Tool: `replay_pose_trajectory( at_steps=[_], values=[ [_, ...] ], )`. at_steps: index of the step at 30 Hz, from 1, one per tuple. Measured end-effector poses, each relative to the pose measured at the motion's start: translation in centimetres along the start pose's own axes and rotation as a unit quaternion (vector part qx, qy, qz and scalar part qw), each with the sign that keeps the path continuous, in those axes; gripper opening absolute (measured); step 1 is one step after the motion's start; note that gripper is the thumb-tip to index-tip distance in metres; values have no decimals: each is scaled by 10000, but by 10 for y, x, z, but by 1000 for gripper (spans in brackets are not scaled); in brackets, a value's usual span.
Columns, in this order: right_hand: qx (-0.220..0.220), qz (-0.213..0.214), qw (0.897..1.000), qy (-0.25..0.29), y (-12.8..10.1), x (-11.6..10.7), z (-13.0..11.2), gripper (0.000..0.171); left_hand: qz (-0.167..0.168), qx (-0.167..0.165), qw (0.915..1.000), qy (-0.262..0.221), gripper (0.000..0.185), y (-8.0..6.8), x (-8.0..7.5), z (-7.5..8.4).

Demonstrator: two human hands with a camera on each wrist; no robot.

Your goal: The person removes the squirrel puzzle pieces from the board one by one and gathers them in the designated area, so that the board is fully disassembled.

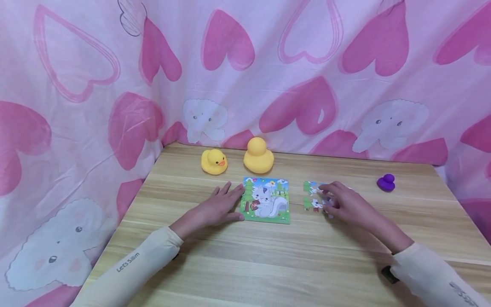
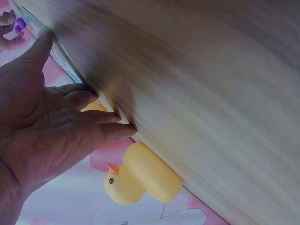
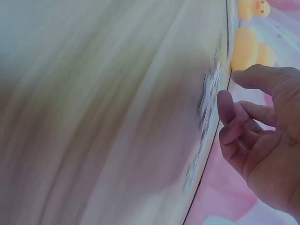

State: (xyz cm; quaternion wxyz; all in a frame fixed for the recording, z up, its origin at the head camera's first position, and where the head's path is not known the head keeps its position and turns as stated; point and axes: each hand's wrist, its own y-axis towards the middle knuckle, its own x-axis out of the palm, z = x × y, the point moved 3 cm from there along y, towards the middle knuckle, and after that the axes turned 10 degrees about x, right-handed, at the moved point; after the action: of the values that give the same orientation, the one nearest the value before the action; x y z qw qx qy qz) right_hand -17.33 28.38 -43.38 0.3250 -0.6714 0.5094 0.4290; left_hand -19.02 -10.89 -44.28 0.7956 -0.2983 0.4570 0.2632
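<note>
A square picture board (image 1: 265, 201) with a grey squirrel holding an acorn lies flat on the wooden table. My left hand (image 1: 219, 207) rests at its left side, fingers spread, with thumb and fingertips at the board's edge. To the right of the board lie several loose jigsaw pieces (image 1: 311, 203), partly hidden under my right hand (image 1: 350, 205). That hand hovers just over them, its fingers bent. In the right wrist view a gap shows between thumb (image 3: 255, 77) and forefinger, and I see nothing held there; the pieces (image 3: 208, 98) lie on the tabletop beyond.
Behind the board stand a small yellow rubber duck (image 1: 215, 162) and a larger yellow duck (image 1: 258, 157) facing away. A small purple duck (image 1: 386, 183) sits at the right. A pink curtain (image 1: 238, 85) with hearts hangs behind the table (image 1: 245, 264).
</note>
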Motion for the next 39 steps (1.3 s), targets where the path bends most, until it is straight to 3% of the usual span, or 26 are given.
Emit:
replay_pose_trajectory(
  at_steps=[8,14,19,31,39],
  values=[
    [129,-325,9972,657,21,24,-32,59,-1,5,10000,-45,93,-1,0,0],
    [-116,-494,9972,556,33,39,-62,58,1,14,10000,-61,92,-1,1,-1],
    [-39,-496,9982,320,38,47,-80,59,2,12,10000,-26,92,0,1,-1],
    [199,-837,9961,-199,43,55,-95,59,4,40,10000,-61,92,-1,0,0],
    [427,-1046,9936,0,52,51,-100,54,49,21,10000,-70,92,0,0,-1]
  ],
)
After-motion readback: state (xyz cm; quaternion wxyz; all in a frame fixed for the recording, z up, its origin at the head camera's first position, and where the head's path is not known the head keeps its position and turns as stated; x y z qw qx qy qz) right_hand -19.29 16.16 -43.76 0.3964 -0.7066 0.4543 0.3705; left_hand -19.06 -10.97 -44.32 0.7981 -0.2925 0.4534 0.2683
